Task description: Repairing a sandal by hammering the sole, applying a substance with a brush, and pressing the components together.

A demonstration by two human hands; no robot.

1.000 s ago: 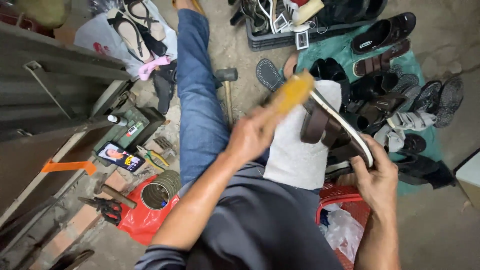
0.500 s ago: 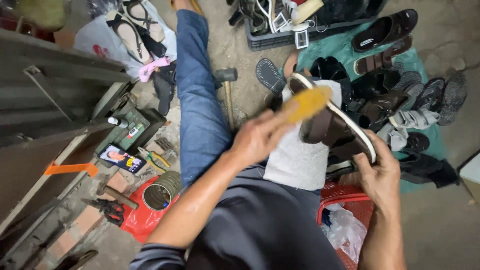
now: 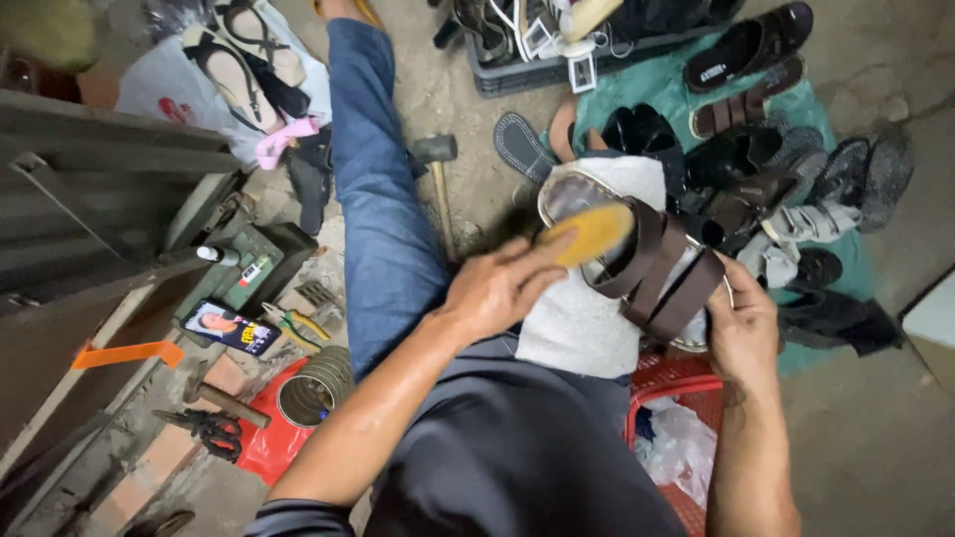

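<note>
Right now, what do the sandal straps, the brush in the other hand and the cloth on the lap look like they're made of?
The sandal straps look like dark brown leather or imitation leather, smooth with a dull sheen. The brush held in the left hand has a yellow-tan back, likely wood or plastic; blur leaves it open. The cloth is pale grey, matte and nubbly, probably towelling. The right hand grips the sandal's end.

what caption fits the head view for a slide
Left hand rubs a yellow brush on a brown-strapped sandal held by the right hand.
</note>
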